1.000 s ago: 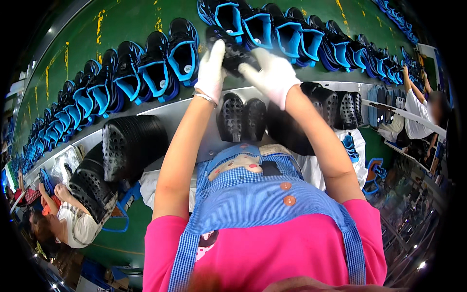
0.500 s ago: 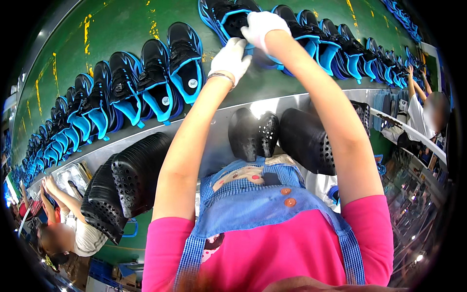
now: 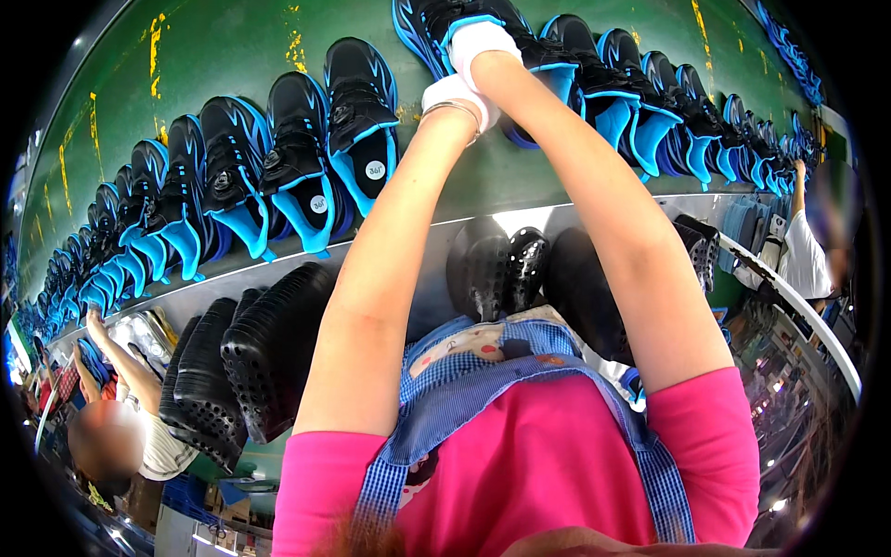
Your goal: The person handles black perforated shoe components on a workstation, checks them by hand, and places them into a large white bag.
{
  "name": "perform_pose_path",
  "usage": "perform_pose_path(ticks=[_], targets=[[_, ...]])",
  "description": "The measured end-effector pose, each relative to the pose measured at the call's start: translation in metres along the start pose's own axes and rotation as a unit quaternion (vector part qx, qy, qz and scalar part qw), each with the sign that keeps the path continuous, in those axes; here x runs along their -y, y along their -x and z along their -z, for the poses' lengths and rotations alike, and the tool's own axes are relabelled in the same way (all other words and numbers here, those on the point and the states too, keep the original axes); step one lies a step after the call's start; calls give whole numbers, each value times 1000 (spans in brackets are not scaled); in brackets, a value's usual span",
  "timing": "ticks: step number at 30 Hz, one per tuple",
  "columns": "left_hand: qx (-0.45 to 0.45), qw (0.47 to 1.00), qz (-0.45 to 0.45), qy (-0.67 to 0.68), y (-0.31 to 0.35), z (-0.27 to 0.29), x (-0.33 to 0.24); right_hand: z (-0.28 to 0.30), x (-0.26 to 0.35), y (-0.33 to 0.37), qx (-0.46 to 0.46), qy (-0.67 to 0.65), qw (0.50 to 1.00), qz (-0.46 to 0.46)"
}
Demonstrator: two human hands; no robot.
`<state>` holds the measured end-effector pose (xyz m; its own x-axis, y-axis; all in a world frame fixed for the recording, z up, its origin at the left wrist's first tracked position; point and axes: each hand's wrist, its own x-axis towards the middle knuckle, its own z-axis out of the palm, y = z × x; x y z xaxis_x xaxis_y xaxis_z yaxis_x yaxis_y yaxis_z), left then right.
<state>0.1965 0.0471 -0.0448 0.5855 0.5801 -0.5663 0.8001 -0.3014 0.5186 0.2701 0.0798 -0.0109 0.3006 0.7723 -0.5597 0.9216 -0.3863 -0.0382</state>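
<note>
Right now, the gloved right hand [image 3: 484, 45] is covering the blue-lined opening of a black-and-blue shoe [image 3: 464, 9], which is lying on the green table [image 3: 232, 56], while the gloved left hand [image 3: 453, 91] is staying close below it; both hands' fingers are hiding from view, so I cannot tell whether they are gripping anything. Just to the left, two laced shoes [image 3: 360, 88] are holding dark insoles [image 3: 373, 153] with round white labels, and stacks of black perforated pieces [image 3: 269, 371] are standing nearer the person.
</note>
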Motion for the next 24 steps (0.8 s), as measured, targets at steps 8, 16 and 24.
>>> perform_pose_path(ticks=[8, 16, 24], targets=[[-79, 995, 31, -47, 21, -1, -5, 25, -16, 57, -1, -25, 991, 130], [-9, 987, -27, -158, 90, -25, 25, -60, -94, 286, 34, -73, 991, 111], [-298, 944, -58, 132, 213, -96, -12, -171, -124, 328, -19, -12, 995, 94]])
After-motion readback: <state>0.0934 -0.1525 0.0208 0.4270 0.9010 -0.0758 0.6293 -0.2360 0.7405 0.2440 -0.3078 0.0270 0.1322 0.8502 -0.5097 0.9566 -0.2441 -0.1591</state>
